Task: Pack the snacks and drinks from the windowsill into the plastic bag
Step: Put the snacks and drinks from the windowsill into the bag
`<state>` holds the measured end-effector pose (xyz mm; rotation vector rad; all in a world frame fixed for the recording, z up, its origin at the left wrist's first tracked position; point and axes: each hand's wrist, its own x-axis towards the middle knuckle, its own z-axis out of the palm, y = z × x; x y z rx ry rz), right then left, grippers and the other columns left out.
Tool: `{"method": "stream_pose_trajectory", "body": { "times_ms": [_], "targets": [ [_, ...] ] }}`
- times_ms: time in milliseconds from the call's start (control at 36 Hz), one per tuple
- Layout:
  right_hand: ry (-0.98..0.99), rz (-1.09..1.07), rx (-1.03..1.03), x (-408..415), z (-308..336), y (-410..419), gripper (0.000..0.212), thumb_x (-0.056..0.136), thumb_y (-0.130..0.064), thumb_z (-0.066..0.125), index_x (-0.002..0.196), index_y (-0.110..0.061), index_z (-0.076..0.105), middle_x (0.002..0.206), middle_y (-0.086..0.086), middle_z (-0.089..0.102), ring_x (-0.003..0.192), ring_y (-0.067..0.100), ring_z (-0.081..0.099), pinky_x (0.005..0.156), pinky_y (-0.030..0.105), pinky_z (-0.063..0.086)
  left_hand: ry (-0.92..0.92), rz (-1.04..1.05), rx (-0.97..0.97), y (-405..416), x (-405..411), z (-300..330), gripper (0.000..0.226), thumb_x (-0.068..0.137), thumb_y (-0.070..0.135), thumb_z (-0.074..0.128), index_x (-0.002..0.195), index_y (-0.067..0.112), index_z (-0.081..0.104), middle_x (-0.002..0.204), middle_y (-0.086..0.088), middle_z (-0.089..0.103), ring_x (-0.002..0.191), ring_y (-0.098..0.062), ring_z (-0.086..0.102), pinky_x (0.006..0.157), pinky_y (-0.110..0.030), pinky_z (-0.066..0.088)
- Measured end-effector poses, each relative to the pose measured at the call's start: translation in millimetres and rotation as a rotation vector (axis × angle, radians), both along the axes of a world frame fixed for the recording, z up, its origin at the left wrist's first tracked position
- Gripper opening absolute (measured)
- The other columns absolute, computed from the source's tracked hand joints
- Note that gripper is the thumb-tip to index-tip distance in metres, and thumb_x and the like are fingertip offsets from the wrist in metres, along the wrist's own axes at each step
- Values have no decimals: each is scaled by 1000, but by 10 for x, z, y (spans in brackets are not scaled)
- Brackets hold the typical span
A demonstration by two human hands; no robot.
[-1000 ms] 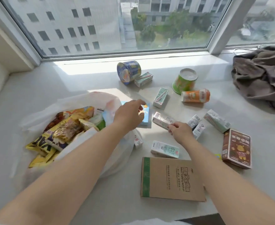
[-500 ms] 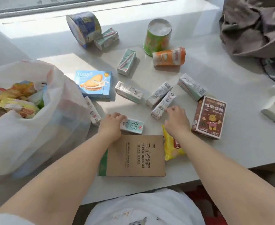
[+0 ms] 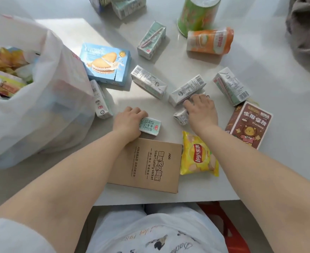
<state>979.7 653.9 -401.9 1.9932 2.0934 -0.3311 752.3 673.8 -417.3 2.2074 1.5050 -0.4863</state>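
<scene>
The white plastic bag (image 3: 46, 110) stands open at the left with several snack packets inside. My left hand (image 3: 127, 123) grips a small pale-green milk carton (image 3: 150, 126) lying on the sill. My right hand (image 3: 202, 112) curls its fingers round another small milk carton (image 3: 181, 116), beside a third carton (image 3: 187, 90). More cartons (image 3: 147, 81) (image 3: 231, 85) (image 3: 151, 40) (image 3: 101, 100) lie scattered around. A blue biscuit box (image 3: 105, 63), a yellow crisp packet (image 3: 198, 156) and a brown bear-print box (image 3: 248, 125) also lie on the sill.
A brown cardboard socket box (image 3: 150, 165) lies at the sill's (image 3: 271, 70) front edge under my left forearm. A green tub (image 3: 198, 15) and an orange packet (image 3: 210, 42) sit at the back. Grey cloth (image 3: 306, 24) is bunched at the far right.
The view has tilted down and closer. My left hand has closed on the pale-green carton; my right hand has slid onto the small carton beside the crisp packet.
</scene>
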Motion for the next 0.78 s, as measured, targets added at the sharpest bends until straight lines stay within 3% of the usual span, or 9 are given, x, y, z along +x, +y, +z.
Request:
{"method": "stream_pose_trajectory", "body": {
  "times_ms": [83,167,306,417,472,528,611,722,778],
  "targets": [
    [-26,26,-13,30,-24,-12,36,87,-9,47,122,-17,47,126,8,49,122,29,40,103,40,28,-52,118,-18,-41,-8,37,55,79,16,60,130,31,46,126,3,51,116,-23,43,86,-35,43],
    [59,-110,1,-11,30,-50,24,90,-20,50,114,-16,50,116,6,57,109,30,51,87,38,36,-149,267,-58,-86,-69,88,54,76,23,68,127,31,48,119,4,53,112,-23,47,80,-34,44],
    [564,-553,-49,-234,283,-78,31,90,-37,59,109,-14,52,99,3,57,90,26,53,70,32,37,-332,485,-38,-48,-164,385,62,74,33,77,128,25,49,118,3,55,110,-20,52,85,-35,46],
    [885,-672,3,-511,568,-34,23,90,-34,60,95,-14,49,81,-3,52,74,14,48,57,25,35,-595,649,-52,34,-255,749,57,69,33,80,119,30,54,115,5,60,103,-18,59,84,-42,53],
    [1003,-680,45,-724,753,11,21,89,-32,62,92,-14,51,83,-3,55,80,16,53,65,26,41,-758,724,-42,66,-346,975,53,66,31,82,113,32,56,107,9,62,96,-14,61,80,-35,55],
    [1104,-678,77,-952,983,82,17,89,-30,62,85,-18,52,86,-1,59,87,21,58,76,34,49,-851,748,28,97,-448,1253,47,69,26,81,110,29,58,97,14,60,90,-8,60,73,-18,50],
    [1233,-631,86,-1314,1339,181,14,89,-31,62,81,-22,54,97,8,65,95,27,64,88,49,52,-977,748,155,100,-690,1655,45,69,23,81,109,28,59,96,13,62,92,-10,62,76,-21,52],
    [1335,-530,134,-1855,1795,360,12,88,-34,62,85,-23,57,102,11,66,99,29,65,88,51,53,-1102,765,342,130,-1226,2102,49,70,19,82,112,22,57,102,9,62,91,-4,60,70,-9,48],
    [1370,-504,165,-2159,1993,463,14,88,-34,62,87,-21,57,101,9,66,98,28,65,87,50,53,-1105,782,452,178,-1568,2273,51,70,22,82,115,21,57,108,7,61,94,-7,59,76,-15,50]
  ]
}}
